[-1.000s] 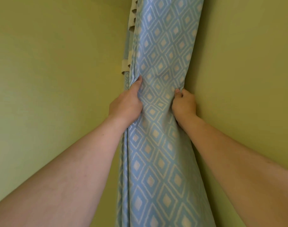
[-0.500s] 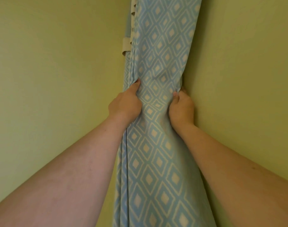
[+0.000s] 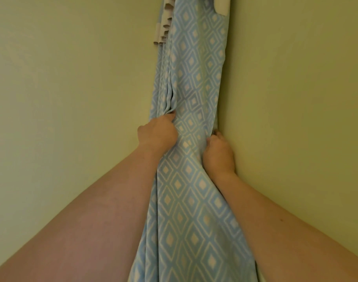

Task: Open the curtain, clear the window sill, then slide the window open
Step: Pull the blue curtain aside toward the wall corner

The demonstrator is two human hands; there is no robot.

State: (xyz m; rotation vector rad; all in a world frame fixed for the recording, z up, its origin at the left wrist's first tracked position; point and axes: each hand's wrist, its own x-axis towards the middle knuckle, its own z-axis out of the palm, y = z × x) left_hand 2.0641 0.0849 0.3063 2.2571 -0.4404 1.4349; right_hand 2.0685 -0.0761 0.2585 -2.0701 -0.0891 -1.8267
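A light-blue curtain (image 3: 194, 78) with a white diamond pattern hangs bunched into a narrow column in the corner where two green walls meet. My left hand (image 3: 156, 133) grips the folds on the curtain's left edge. My right hand (image 3: 220, 153) pinches the curtain's right edge against the right wall. Between the two hands the fabric is squeezed narrow, and it flares wider below them. No window or sill is in view.
A green wall (image 3: 62, 98) fills the left side and another green wall (image 3: 296, 98) fills the right. Beige pleated tabs (image 3: 161, 31) of the curtain's lining stick out at the upper left of the bundle, and a beige patch (image 3: 222, 6) shows at its top.
Both hands have slid a little lower in the view while holding the fabric, and the curtain bundle between them has been squeezed narrower. The beige tabs have risen toward the top of the view.
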